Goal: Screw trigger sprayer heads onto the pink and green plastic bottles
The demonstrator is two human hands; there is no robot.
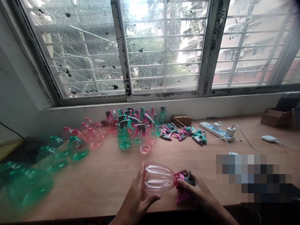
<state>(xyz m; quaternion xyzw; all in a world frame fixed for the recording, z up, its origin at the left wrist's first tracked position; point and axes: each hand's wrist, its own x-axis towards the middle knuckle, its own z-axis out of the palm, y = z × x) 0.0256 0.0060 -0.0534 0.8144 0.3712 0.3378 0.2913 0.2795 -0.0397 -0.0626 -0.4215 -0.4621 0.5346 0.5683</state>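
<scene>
A clear pink spray bottle [158,178] lies on its side just above the wooden table [105,175], near the front edge. My left hand [137,197] wraps around its round body from below. My right hand [191,190] is closed on the pink and grey trigger head [186,181] at the bottle's neck. Both hands are touching the same bottle.
Assembled pink and green spray bottles [133,131] stand at the back under the window. Capless pink bottles [91,134] and green bottles [58,153] fill the left side. Loose trigger heads [182,132], a white power strip [217,129] with cables and a cardboard box [275,117] lie to the right.
</scene>
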